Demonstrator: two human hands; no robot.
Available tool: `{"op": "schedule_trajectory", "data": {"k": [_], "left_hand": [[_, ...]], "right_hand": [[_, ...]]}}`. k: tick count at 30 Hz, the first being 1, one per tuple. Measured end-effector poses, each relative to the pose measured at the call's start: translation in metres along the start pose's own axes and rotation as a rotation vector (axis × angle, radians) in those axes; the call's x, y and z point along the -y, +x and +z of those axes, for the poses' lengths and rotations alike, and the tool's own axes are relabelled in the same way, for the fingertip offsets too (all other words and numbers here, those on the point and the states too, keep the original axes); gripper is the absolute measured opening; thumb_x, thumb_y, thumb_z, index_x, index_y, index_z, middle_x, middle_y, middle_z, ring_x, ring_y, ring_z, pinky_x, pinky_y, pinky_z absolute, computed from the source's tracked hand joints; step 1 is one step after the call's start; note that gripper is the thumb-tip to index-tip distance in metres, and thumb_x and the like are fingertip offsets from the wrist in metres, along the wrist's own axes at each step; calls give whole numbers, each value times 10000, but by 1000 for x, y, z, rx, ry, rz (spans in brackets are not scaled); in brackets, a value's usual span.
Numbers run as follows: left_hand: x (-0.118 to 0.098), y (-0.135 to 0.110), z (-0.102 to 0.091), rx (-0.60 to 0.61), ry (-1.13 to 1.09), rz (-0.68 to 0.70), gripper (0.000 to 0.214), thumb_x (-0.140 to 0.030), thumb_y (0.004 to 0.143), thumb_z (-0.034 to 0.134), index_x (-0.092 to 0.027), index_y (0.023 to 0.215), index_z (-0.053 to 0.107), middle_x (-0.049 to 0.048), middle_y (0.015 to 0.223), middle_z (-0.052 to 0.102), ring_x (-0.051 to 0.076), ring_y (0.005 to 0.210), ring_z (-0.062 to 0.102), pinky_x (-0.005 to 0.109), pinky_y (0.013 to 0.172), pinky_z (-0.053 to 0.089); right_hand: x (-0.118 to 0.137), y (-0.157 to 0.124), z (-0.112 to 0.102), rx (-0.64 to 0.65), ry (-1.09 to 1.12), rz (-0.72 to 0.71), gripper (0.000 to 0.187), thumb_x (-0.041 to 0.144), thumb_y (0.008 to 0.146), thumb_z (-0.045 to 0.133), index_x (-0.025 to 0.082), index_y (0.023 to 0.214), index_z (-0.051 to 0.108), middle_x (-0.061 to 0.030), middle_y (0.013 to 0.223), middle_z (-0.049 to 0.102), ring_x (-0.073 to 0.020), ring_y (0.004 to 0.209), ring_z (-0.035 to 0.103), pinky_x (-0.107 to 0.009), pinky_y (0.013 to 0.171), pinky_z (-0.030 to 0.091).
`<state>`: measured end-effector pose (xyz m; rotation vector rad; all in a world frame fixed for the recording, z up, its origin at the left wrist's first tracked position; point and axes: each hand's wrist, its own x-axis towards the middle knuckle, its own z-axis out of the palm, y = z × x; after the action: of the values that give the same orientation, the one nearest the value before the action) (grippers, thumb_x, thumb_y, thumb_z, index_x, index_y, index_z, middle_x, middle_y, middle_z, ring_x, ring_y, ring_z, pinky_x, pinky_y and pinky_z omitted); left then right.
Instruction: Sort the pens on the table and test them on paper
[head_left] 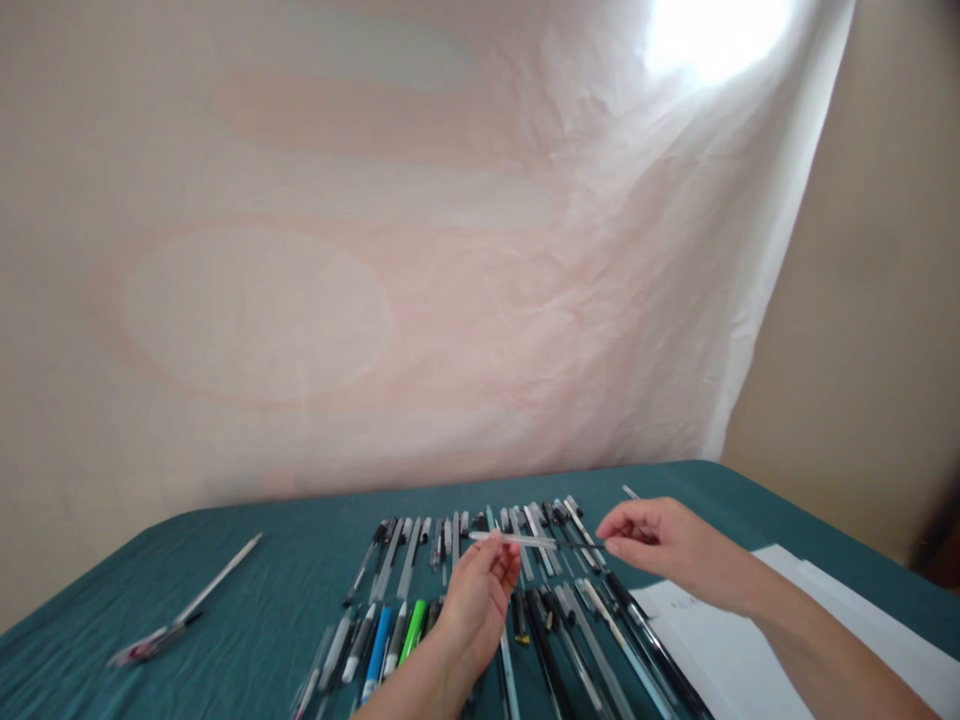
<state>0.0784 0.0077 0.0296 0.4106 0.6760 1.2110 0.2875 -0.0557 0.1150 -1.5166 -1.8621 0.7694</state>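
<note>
My left hand (484,600) is closed around a clear pen barrel (525,540), held level above the rows of pens. From the barrel's right end runs a thin dark pen refill (581,546), whose far end is pinched between the thumb and fingers of my right hand (637,535). Whether the refill's tip lies inside the barrel is too small to tell. Beneath both hands, several pens and markers lie side by side in two rows, among them a blue marker (377,650) and a green marker (412,630). My left forearm hides part of the near row.
A teal cloth (247,620) covers the table. Far to the left lie a long white pen-like stick (221,575) and a small blurred bundle (150,645). White paper sheets (720,640) rest at the right, under my right forearm. A pale curtain (450,300) hangs behind.
</note>
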Motion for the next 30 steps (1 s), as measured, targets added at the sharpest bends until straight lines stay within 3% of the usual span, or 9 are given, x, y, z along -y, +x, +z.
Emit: {"op": "schedule_trajectory", "data": {"k": [5, 10, 13, 16, 17, 20, 25, 30], "left_hand": [[6, -11, 7, 14, -26, -80, 56, -103, 752, 580, -107, 736, 526, 89, 705, 641, 129, 646, 632, 229, 624, 541], [10, -16, 8, -29, -77, -200, 42, -109, 760, 574, -79, 754, 545, 105, 710, 642, 133, 639, 638, 226, 610, 548], [11, -15, 7, -44, -98, -224, 39, -106, 768, 565, -68, 761, 555, 114, 728, 646, 132, 635, 641, 221, 600, 552], [10, -15, 7, -37, -118, -227, 37, -103, 766, 566, -66, 766, 563, 117, 746, 650, 134, 642, 645, 223, 611, 556], [10, -15, 7, -33, -122, -227, 38, -102, 763, 570, -65, 768, 565, 118, 747, 651, 136, 643, 646, 225, 615, 557], [12, -15, 6, -32, -120, -224, 43, -102, 756, 579, -65, 771, 565, 119, 743, 652, 143, 648, 648, 225, 613, 557], [16, -15, 3, -39, -103, -240, 36, -106, 756, 579, -85, 768, 552, 108, 733, 652, 149, 671, 650, 230, 624, 554], [19, -18, 2, 61, -110, -280, 85, -69, 736, 595, -99, 801, 549, 93, 785, 649, 137, 711, 648, 228, 677, 541]], "right_hand": [[4, 5, 14, -106, -20, -46, 213, 355, 743, 561, 163, 794, 640, -6, 651, 598, -117, 576, 491, -207, 517, 359], [-1, 14, 19, -129, 137, -5, 389, 492, 787, 456, 145, 843, 624, -13, 645, 584, -88, 471, 456, -192, 416, 339], [-28, 25, 13, -245, 170, 37, 468, 525, 799, 393, 116, 836, 618, -34, 668, 590, -91, 469, 462, -198, 413, 366], [-65, 37, 11, -272, -49, 41, 430, 472, 820, 368, 123, 848, 618, -30, 662, 600, -120, 511, 514, -217, 446, 395], [-77, 41, 12, -283, -177, 14, 393, 432, 829, 359, 141, 862, 621, -33, 689, 617, -136, 563, 545, -234, 498, 422], [-105, 49, 20, -290, -280, -7, 281, 324, 787, 446, 147, 887, 640, -74, 837, 647, -185, 760, 582, -298, 718, 436], [-128, 66, 34, -237, -387, -21, 294, 222, 763, 451, 159, 975, 645, -96, 931, 627, -203, 821, 583, -305, 782, 413], [-136, 89, 35, -216, -461, -51, 311, 216, 817, 384, 190, 941, 667, -76, 910, 616, -195, 846, 561, -298, 816, 389]]}}
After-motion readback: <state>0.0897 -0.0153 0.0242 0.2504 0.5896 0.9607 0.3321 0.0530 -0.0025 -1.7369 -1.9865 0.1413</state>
